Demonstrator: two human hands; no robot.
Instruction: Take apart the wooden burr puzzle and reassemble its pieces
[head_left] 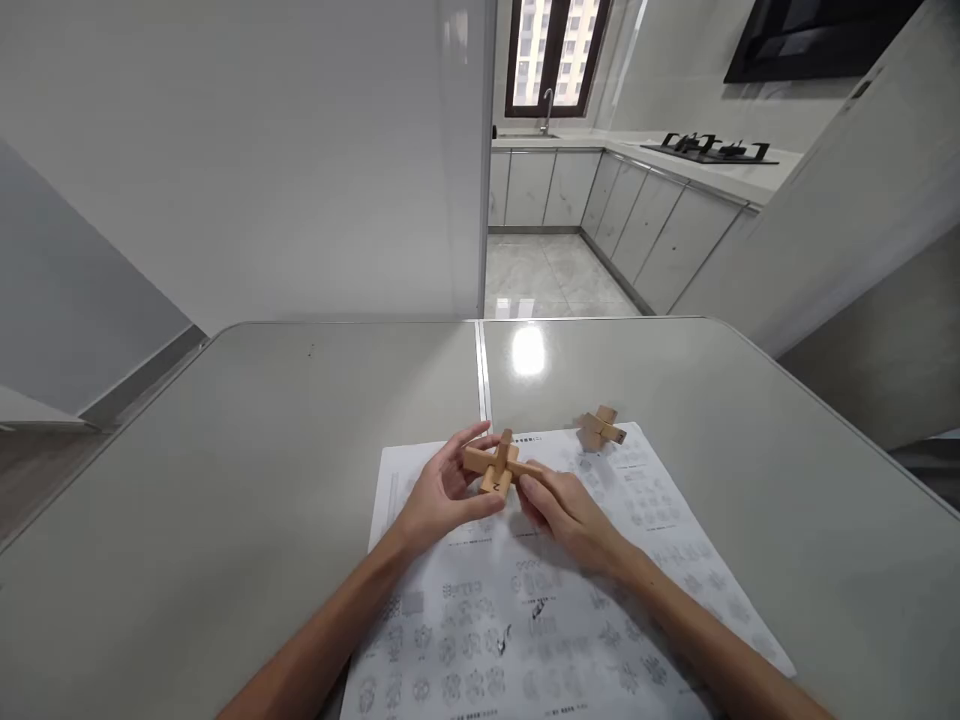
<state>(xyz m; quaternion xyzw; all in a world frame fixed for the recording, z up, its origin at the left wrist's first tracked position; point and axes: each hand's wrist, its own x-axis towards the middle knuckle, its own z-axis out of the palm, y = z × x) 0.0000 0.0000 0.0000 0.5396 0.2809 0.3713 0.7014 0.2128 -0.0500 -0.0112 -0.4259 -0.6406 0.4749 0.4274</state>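
Observation:
Between my two hands, above the printed sheet, is a wooden burr puzzle of crossed bars, with a "2" marked on one bar end. My left hand curls around its left side, thumb along the near bar and fingers behind it. My right hand pinches the bar that sticks out to the right between thumb and fingers. A few more wooden puzzle pieces, put together crosswise, lie at the far right corner of the sheet.
The sheet, covered with small diagrams, lies on a grey-white table with a seam down its middle. Beyond the far edge stand a white wall or panel and a kitchen counter with a gas stove.

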